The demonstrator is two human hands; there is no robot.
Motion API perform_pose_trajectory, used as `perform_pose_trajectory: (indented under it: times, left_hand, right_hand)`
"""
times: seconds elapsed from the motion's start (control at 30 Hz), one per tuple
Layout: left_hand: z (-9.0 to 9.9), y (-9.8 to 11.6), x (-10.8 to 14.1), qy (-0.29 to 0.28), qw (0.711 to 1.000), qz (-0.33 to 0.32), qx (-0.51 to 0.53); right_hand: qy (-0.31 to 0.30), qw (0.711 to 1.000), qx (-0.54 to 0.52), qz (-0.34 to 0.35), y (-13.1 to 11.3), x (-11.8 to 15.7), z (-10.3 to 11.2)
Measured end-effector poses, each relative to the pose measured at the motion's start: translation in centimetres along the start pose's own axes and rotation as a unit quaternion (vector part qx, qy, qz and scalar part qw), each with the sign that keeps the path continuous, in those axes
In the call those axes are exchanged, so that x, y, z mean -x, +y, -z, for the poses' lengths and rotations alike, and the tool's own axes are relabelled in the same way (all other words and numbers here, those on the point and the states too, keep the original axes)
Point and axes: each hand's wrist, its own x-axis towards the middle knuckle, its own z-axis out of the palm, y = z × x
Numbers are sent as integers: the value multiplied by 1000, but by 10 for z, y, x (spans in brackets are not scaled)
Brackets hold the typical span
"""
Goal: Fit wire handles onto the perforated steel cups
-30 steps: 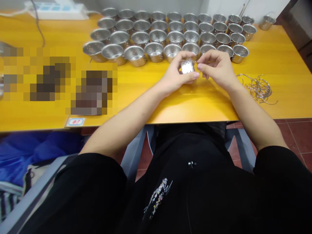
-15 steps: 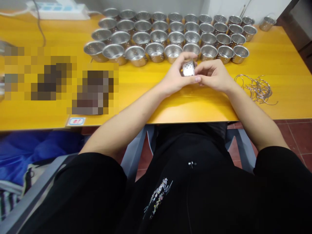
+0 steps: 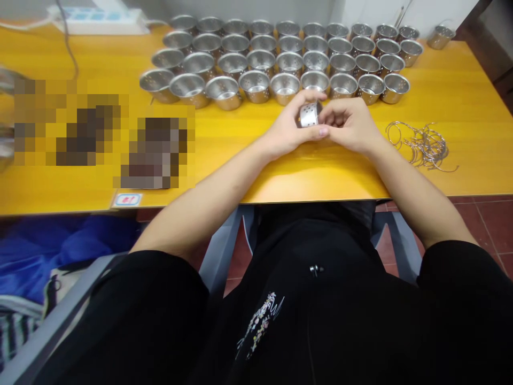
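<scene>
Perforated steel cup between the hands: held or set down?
Held: the perforated steel cup is clasped between the left hand and the right hand.

A power strip sits at the back of a yellow desk, its cable trailing across the top; blue cloth bunches below the edge, red floor tiles opposite.

Light: bright, even | Glare: sheen on yellow tabletop, glints on steel cups | Edges: wide-angle bend | Blur: none
</scene>
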Motion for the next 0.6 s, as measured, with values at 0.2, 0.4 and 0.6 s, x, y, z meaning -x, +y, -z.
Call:
perform_pose_trajectory:
  times: [0.2, 0.4, 0.6]
  left_hand:
    - [-8, -2, 4, -36, 999, 31, 18]
    - [-9, -4, 1, -28, 999, 17, 24]
    - [-8, -2, 0, -29, 999, 28, 9]
  right_hand:
    - [2, 999, 48, 16, 11, -3, 2]
    - [-12, 1000, 15, 14, 8, -1, 7]
    - [-56, 998, 19, -5, 5, 2, 8]
